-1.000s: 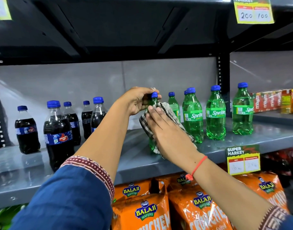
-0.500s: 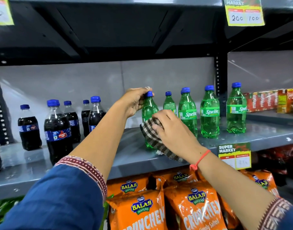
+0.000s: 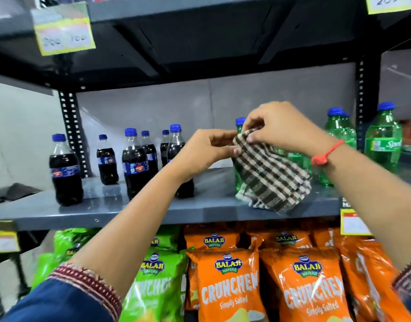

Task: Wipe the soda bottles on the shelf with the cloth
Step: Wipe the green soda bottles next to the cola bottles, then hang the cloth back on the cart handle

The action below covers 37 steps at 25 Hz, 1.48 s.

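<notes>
Cola bottles (image 3: pixel 134 166): a loose cluster at centre left of the frame, upright on the grey shelf (image 3: pixel 106 212), dark with blue caps; no hand or cloth touches them, so by my reading they are not the ones in hand.

Left hand (image 3: pixel 204 152): at the centre of the frame, fingers pinched on the upper left edge of the cloth; likely it steadies the fabric so the other hand can regather it.

Green bottle (image 3: pixel 239 126): just right of centre, standing on the shelf behind the cloth; only its blue cap, neck and a strip of green body show. The cloth drapes in front of it, which suggests this is the bottle being wiped.

Cloth (image 3: pixel 269 175): checked brown and cream, folded thick, hanging from both hands with its lower edge reaching the shelf's front lip.

Right hand (image 3: pixel 285 126): upper right of centre, fingertips gripping the cloth's top corner near the cap; a red thread circles the wrist.

Other green bottles (image 3: pixel 383 145): far right, upright, blue-capped and clear green, near but apart from the cloth; whether they are wiped cannot be told.
</notes>
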### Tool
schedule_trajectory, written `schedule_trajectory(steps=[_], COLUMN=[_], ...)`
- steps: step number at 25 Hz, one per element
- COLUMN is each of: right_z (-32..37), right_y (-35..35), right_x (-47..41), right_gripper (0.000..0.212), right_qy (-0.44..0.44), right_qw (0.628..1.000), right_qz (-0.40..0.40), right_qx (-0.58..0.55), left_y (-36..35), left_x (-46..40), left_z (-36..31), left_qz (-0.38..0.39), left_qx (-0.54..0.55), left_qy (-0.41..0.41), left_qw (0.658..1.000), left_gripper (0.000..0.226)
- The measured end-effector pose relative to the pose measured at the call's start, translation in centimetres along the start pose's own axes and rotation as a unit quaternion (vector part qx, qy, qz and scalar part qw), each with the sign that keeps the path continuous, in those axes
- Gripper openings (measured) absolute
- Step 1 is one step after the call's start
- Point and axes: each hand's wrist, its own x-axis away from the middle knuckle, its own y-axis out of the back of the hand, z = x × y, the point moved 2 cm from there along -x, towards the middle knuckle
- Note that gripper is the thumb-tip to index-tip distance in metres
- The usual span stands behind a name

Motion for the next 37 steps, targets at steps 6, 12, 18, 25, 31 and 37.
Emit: schedule_trajectory(steps=[6,12,18,25,31,37], right_z=[4.0,7.1,9.9,14.9,19.1,23.5], right_y=[4.2,3.2,-2.5,-9.1,-17.7,-25.7], right_x=[1.0,3.2,6.1,7.5,12.1,18.6], right_gripper=[0.013,0.012,0.015,0.021,0.017,0.023], right_qy=[0.040,0.051,0.075,0.162,0.240,0.274], right_qw=[0.998,0.987,0.952,0.880,0.809,0.741], right_qz=[0.045,0.146,0.268,0.402,0.499,0.587], right_qx=[-0.029,-0.047,-0.131,-0.194,-0.198,-0.174], left_y=[2.9,5.6,7.5,6.2,3.9,1.5], left_x=[4.0,11.5,19.9,28.8,35.9,43.0], left_z=[-1.4,-1.8,-2.8,-1.4,1.1,4.5], left_qz=[0.012,0.080,0.050,-0.011,-0.046,-0.031], left_qx=[-0.043,-0.125,-0.233,-0.292,-0.287,-0.230], left_qy=[0.037,0.118,0.184,0.277,0.403,0.555], left_qw=[0.998,0.982,0.954,0.915,0.868,0.799], left_gripper=[0.016,0.003,0.012,0.014,0.032,0.032])
